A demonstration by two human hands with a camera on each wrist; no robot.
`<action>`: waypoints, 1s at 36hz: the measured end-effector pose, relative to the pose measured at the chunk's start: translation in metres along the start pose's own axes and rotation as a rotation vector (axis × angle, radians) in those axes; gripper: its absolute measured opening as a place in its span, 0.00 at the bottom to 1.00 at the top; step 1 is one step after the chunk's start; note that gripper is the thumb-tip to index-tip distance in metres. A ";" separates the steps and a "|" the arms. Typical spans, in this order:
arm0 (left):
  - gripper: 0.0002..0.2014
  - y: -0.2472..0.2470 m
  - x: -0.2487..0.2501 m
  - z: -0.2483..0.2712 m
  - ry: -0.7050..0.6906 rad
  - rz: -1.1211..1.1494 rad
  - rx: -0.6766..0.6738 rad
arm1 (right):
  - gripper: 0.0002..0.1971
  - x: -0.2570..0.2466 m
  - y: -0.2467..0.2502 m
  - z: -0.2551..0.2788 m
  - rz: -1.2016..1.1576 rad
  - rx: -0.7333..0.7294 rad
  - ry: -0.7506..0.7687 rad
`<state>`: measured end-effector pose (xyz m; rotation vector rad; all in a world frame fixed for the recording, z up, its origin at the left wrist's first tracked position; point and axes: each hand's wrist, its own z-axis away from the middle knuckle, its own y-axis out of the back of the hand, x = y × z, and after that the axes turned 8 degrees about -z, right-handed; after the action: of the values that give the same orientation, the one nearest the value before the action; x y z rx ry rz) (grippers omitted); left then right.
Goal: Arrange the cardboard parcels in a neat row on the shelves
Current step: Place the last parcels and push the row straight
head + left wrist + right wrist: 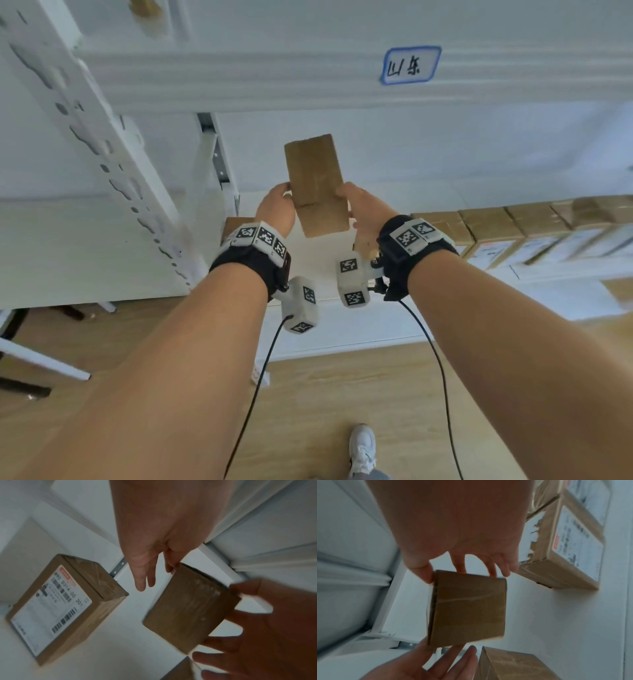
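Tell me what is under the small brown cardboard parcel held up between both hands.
Under the small brown cardboard parcel, white shelf board shows, and a labelled cardboard box stands off to the left. The spot directly beneath stays hidden.

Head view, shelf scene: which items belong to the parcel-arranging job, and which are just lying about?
Job:
- held parcel, between left hand and right hand
- labelled parcel standing on the shelf
- row of parcels to the right

Just lying about:
- handwritten label on the upper shelf edge
- perforated upright
- wooden floor

Shipping label (pixel 49 609) text blurred, unreadable; row parcels (pixel 534 226) smeared, cut by right edge.
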<state>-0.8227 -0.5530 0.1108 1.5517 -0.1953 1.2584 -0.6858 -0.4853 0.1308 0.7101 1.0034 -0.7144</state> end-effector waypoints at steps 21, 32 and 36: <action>0.64 -0.013 -0.008 0.007 0.257 0.381 -0.103 | 0.16 0.023 0.024 -0.002 -0.223 0.100 -0.079; 0.23 -0.001 -0.008 0.015 0.250 0.268 -0.040 | 0.38 0.028 0.013 -0.009 -0.050 -0.135 -0.108; 0.38 0.003 -0.007 0.013 0.251 0.099 -0.018 | 0.51 0.027 0.012 -0.012 0.061 -0.132 -0.073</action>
<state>-0.8204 -0.5676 0.1088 1.3680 -0.1221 1.5114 -0.6722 -0.4743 0.1046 0.5941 0.9492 -0.6108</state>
